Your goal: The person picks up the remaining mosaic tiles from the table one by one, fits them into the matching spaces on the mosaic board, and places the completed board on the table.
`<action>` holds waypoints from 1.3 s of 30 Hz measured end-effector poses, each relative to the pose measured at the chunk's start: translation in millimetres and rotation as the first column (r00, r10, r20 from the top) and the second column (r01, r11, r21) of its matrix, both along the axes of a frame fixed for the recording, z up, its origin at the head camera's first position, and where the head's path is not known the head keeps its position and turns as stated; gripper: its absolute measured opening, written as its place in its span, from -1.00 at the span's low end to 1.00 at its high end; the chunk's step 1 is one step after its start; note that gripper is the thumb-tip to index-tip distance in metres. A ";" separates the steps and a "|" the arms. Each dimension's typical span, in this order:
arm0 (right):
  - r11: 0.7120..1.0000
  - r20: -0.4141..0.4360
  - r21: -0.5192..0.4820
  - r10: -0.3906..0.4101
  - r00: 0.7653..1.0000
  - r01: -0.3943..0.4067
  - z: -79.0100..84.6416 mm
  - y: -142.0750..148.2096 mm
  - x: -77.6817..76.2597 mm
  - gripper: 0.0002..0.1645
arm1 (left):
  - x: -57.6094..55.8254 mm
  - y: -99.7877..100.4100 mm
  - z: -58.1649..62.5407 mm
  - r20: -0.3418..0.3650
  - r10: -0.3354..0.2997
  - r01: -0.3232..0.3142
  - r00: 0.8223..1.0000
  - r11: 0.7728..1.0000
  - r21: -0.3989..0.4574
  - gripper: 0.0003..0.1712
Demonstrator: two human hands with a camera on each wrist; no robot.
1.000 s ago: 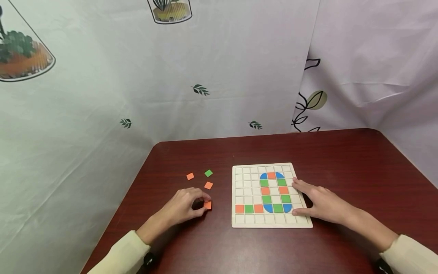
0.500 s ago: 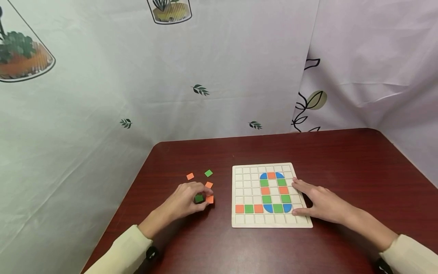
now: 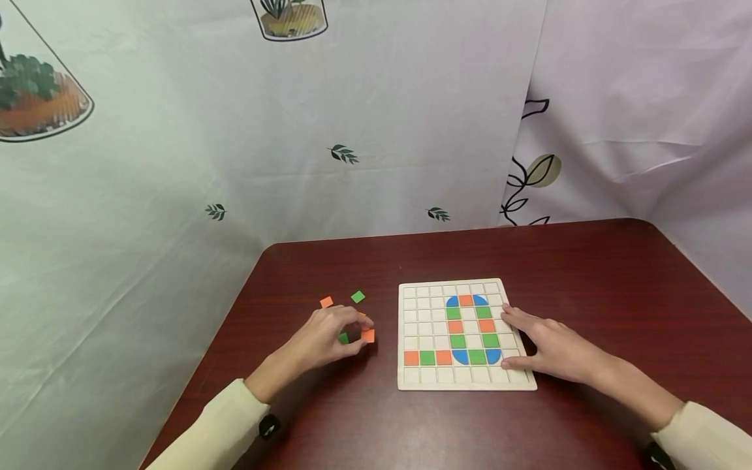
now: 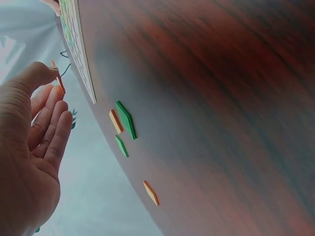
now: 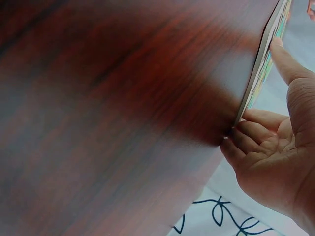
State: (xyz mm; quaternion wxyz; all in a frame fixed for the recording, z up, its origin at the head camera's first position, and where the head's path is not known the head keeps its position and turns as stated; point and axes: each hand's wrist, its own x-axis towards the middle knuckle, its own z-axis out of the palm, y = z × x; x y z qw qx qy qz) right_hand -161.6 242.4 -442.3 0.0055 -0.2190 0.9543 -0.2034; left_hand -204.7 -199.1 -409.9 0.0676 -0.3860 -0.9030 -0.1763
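Between its thumb and fingertips, my left hand (image 3: 323,336) pinches an orange square tile (image 3: 368,336), raised above the table left of the board; the left wrist view shows this tile (image 4: 61,83) edge-on at the fingertips. The cream grid board (image 3: 420,326) lies flat, with orange and green squares and blue rounded pieces set in a closed ring, plus a short row leading left from its bottom. My right hand (image 3: 555,349) rests on the board's right edge, thumb and forefinger spread over its rim. A loose green tile (image 3: 343,339) shows partly behind my left fingers.
Farther back lie a loose orange tile (image 3: 326,301) and a green tile (image 3: 358,297). Another orange tile (image 4: 115,121) is mostly hidden behind the left hand in the head view. The dark red table (image 3: 446,431) meets a patterned cloth (image 3: 376,98) at the back.
My left hand has lifted the orange tile off the table and carried it slightly right and away from me, uncovering a green tile beneath. The right hand and board stay put.
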 end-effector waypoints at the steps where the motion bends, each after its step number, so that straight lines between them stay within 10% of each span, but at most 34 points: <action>1: 1.000 0.000 0.001 0.000 1.000 0.000 0.0 0.0 -0.1 0.25 | -0.2 0.7 0.3 -0.004 -0.003 0.003 1.000 1.000 0.002 -0.71; 39: 1.000 0.006 -0.008 -0.002 1.000 0.002 0.7 -0.1 0.1 0.24 | -17.6 59.7 2.6 0.005 -0.108 0.108 0.994 0.994 0.026 -0.67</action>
